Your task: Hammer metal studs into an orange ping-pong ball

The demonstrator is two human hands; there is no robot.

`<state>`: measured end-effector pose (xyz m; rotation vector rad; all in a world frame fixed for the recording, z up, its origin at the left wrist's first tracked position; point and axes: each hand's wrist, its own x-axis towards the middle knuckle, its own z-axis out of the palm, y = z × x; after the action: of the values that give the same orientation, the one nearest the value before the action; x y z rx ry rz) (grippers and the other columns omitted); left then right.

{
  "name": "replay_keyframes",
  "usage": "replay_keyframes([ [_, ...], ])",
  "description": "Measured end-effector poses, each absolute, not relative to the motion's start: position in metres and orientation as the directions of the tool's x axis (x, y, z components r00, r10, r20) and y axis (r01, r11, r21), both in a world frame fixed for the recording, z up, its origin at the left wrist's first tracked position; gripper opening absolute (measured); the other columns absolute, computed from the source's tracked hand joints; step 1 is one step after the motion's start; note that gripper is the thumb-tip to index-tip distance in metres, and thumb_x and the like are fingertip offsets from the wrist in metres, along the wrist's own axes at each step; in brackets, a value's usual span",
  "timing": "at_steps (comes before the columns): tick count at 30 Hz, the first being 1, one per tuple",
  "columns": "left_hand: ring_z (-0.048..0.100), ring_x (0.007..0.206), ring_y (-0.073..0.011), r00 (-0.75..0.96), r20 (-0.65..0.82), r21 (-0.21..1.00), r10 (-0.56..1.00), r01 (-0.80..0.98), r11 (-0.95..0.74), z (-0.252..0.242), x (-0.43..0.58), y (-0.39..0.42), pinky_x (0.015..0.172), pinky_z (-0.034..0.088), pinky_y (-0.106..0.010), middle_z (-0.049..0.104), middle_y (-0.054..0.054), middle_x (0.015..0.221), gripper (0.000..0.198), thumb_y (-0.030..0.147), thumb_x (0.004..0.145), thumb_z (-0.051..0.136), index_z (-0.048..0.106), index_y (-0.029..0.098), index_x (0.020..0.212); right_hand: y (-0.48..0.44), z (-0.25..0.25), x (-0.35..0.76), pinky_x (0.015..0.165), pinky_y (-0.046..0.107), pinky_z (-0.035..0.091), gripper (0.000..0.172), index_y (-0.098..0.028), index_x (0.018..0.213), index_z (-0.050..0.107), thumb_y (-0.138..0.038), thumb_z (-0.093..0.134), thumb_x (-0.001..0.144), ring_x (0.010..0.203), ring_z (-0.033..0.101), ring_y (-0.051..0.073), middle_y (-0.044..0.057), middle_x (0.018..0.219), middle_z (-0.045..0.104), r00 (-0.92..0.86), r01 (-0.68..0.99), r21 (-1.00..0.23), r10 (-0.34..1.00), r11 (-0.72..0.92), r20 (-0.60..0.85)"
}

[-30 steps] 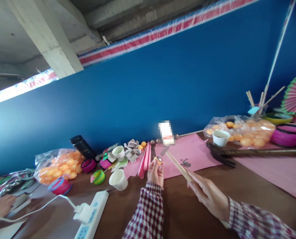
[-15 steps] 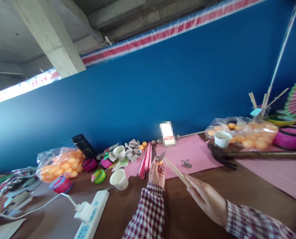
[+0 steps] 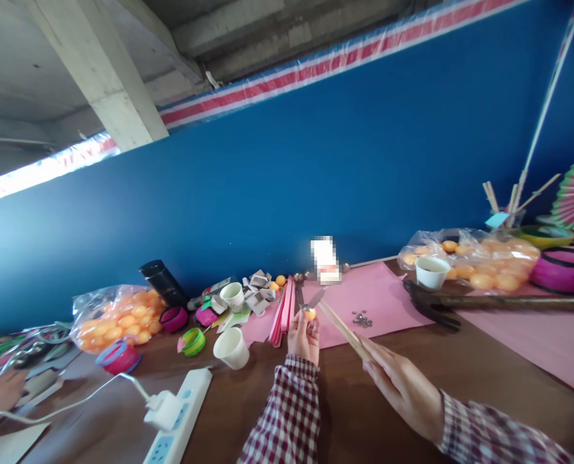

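Note:
In the head view, my left hand point(image 3: 305, 339) is closed with a small orange ball point(image 3: 310, 314) at its fingertips, above the edge of the pink paper point(image 3: 388, 296). Just beyond the ball shows a grey, blade-like piece point(image 3: 317, 298), whose kind I cannot make out. My right hand point(image 3: 402, 383) grips a pair of pale wooden chopsticks point(image 3: 345, 332) that point up and left. Their tips end near the grey piece; whether they touch it is unclear. Small metal nuts or similar pieces point(image 3: 362, 319) lie in a loose group on the paper, right of the chopsticks.
White cups point(image 3: 231, 348) and a power strip point(image 3: 179, 419) stand to the left. A hammer-like tool point(image 3: 499, 301) lies to the right below a white cup point(image 3: 432, 273). Bags of orange balls point(image 3: 122, 322) flank both sides. A blue partition point(image 3: 287, 180) rises behind.
The orange ball shows more fully at my left fingertips, and the grey piece has shifted slightly up and right. Both hands have barely moved. At far left, another person's hand has shifted.

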<state>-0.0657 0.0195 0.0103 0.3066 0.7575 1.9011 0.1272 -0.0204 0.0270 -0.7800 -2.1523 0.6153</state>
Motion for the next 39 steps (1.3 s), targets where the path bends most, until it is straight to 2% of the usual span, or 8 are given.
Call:
replay_keyframes([
  [3, 0.061, 0.073, -0.0101, -0.429, -0.108, 0.619, 0.897, -0.735, -0.277, 0.0117, -0.0637, 0.0188, 0.071, 0.051, -0.023, 0.063, -0.006, 0.081, 0.009, 0.017, 0.074, 0.056, 0.058, 0.014, 0.081, -0.0197, 0.0279, 0.1276, 0.09, 0.033, 0.041, 0.043, -0.021, 0.127, 0.031, -0.023, 0.034, 0.084, 0.102, 0.051, 0.019, 0.01, 0.116, 0.052, -0.533, 0.33, -0.642, 0.698, 0.692, 0.478],
  [7, 0.061, 0.072, -0.0099, -0.444, -0.127, 0.617, 0.887, -0.736, -0.28, 0.0115, -0.0632, 0.0192, 0.071, 0.051, -0.022, 0.063, -0.006, 0.079, 0.007, 0.017, 0.074, 0.055, 0.058, 0.013, 0.08, -0.0201, 0.0281, 0.1283, 0.079, 0.028, 0.047, 0.046, -0.02, 0.13, 0.026, -0.023, 0.034, 0.085, 0.082, 0.059, 0.015, 0.009, 0.103, 0.059, -0.471, 0.335, -0.69, 0.749, 0.641, 0.467],
  [13, 0.061, 0.073, -0.0104, -0.421, -0.128, 0.62, 0.898, -0.741, -0.259, 0.0098, -0.0635, 0.0192, 0.071, 0.051, -0.022, 0.063, -0.006, 0.082, 0.009, 0.014, 0.074, 0.055, 0.058, 0.013, 0.082, -0.0204, 0.0272, 0.1274, 0.087, 0.031, 0.042, 0.041, -0.021, 0.124, 0.036, -0.024, 0.035, 0.084, 0.099, 0.053, 0.018, 0.009, 0.11, 0.055, -0.516, 0.322, -0.662, 0.712, 0.677, 0.477],
  [17, 0.061, 0.079, -0.0118, -0.42, -0.11, 0.614, 0.901, -0.741, -0.271, 0.0105, -0.0629, 0.0189, 0.073, 0.05, -0.023, 0.062, -0.008, 0.088, 0.013, 0.014, 0.073, 0.056, 0.058, 0.013, 0.086, -0.0206, 0.0286, 0.1272, 0.076, 0.026, 0.046, 0.043, -0.021, 0.127, 0.031, -0.022, 0.034, 0.084, 0.079, 0.058, 0.014, 0.007, 0.095, 0.06, -0.47, 0.302, -0.716, 0.751, 0.63, 0.463],
  [24, 0.06, 0.081, -0.0122, -0.41, -0.111, 0.571, 0.905, -0.772, -0.28, 0.0127, -0.0623, 0.0188, 0.076, 0.05, -0.026, 0.061, -0.009, 0.091, 0.01, 0.012, 0.074, 0.054, 0.059, 0.011, 0.083, -0.0221, 0.0307, 0.1273, 0.066, 0.024, 0.046, 0.04, -0.02, 0.125, 0.032, -0.025, 0.033, 0.086, 0.065, 0.054, 0.012, 0.002, 0.076, 0.057, -0.456, 0.3, -0.761, 0.787, 0.575, 0.415],
  [28, 0.06, 0.08, -0.0115, -0.388, -0.1, 0.537, 0.916, -0.796, -0.279, 0.014, -0.0628, 0.0181, 0.077, 0.05, -0.027, 0.061, -0.008, 0.091, 0.013, 0.011, 0.075, 0.053, 0.058, 0.012, 0.087, -0.023, 0.0309, 0.1271, 0.064, 0.024, 0.046, 0.038, -0.02, 0.123, 0.034, -0.027, 0.033, 0.086, 0.062, 0.053, 0.011, 0.001, 0.074, 0.056, -0.474, 0.304, -0.769, 0.789, 0.562, 0.39],
  [34, 0.06, 0.082, -0.0129, -0.371, -0.132, 0.527, 0.919, -0.812, -0.252, 0.0156, -0.0629, 0.0175, 0.073, 0.05, -0.025, 0.061, -0.009, 0.093, 0.019, 0.018, 0.076, 0.053, 0.057, 0.014, 0.093, -0.0239, 0.0332, 0.1271, 0.049, 0.019, 0.044, 0.039, -0.021, 0.124, 0.034, -0.029, 0.033, 0.086, 0.046, 0.048, 0.007, 0.0, 0.074, 0.056, -0.44, 0.278, -0.82, 0.825, 0.5, 0.354],
  [39, 0.059, 0.081, -0.012, -0.388, -0.134, 0.541, 0.912, -0.8, -0.261, 0.0168, -0.0612, 0.0183, 0.072, 0.05, -0.023, 0.061, -0.009, 0.093, 0.018, 0.021, 0.075, 0.054, 0.058, 0.013, 0.091, -0.0249, 0.0327, 0.1262, 0.055, 0.02, 0.047, 0.039, -0.02, 0.124, 0.034, -0.028, 0.034, 0.086, 0.051, 0.052, 0.009, 0.0, 0.071, 0.057, -0.424, 0.29, -0.802, 0.822, 0.522, 0.381],
])
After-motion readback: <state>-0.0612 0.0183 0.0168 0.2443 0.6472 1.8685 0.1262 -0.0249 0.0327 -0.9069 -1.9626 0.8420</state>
